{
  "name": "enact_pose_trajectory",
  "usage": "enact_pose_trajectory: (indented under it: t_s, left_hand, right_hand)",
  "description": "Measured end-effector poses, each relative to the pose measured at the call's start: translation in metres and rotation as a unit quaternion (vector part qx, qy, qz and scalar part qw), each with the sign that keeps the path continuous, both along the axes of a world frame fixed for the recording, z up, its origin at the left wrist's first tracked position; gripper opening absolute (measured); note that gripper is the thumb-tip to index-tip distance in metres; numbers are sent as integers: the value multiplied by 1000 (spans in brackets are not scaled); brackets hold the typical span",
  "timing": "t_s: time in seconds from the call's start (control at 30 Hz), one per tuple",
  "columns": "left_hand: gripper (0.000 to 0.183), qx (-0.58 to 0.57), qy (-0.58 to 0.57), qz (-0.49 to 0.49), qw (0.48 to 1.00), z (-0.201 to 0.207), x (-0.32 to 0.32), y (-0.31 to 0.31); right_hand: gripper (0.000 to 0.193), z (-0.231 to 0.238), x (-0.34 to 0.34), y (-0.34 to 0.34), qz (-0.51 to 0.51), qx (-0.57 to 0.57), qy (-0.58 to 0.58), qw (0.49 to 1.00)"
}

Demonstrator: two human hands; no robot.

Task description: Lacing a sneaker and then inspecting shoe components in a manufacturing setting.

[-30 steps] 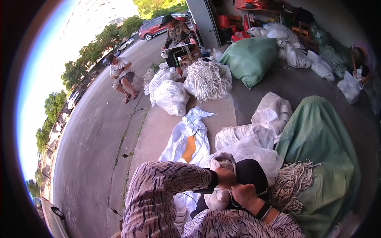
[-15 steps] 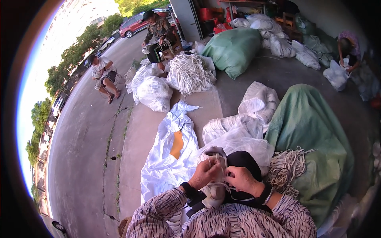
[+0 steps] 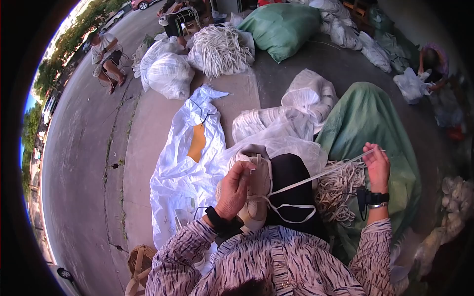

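Note:
A beige-and-white lace-up shoe [image 3: 261, 183] rests on my lap, beside the black cloth over my thigh. My left hand [image 3: 233, 191] is at the shoe's left side, thumb and forefinger pinched together over its upper; what is between the fingertips is too small to make out. Out to the right, raised, my right hand [image 3: 377, 170] grips one end of a white shoelace [image 3: 323, 172]. That lace runs taut from the shoe up to my fingers. Another stretch of lace lies in a slack loop on the black cloth.
A bundle of loose laces [image 3: 340, 197] lies right of my lap on a green cloth [image 3: 375, 123]. Ahead are clear plastic bags [image 3: 281, 123]; a white sheet [image 3: 173, 182] spreads left. Farther off are a green sack [image 3: 281, 29], a lace heap [image 3: 222, 52] and seated people.
My right hand has moved from beside my left hand out to the right, drawing the lace out. My left hand stays by the shoe. The view has tilted down.

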State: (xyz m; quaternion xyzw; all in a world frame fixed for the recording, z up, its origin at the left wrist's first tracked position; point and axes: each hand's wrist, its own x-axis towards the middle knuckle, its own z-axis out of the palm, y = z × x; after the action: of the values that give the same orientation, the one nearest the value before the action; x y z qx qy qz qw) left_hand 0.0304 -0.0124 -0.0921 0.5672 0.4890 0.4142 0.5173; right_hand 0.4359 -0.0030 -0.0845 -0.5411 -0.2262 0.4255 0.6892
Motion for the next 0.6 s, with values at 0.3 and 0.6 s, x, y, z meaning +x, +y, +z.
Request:
enact_pose_trajectory:
  t_s: [0.3, 0.6]
  left_hand:
    - [15, -147, -65, 67, 985, -3, -31, -49]
    - [18, -148, 55, -5, 987, -4, -37, -58]
  right_hand:
    - [17, -37, -47, 10, 249, -33, 244, 937]
    - [18, 15, -222, -28, 726, 73, -566, 383]
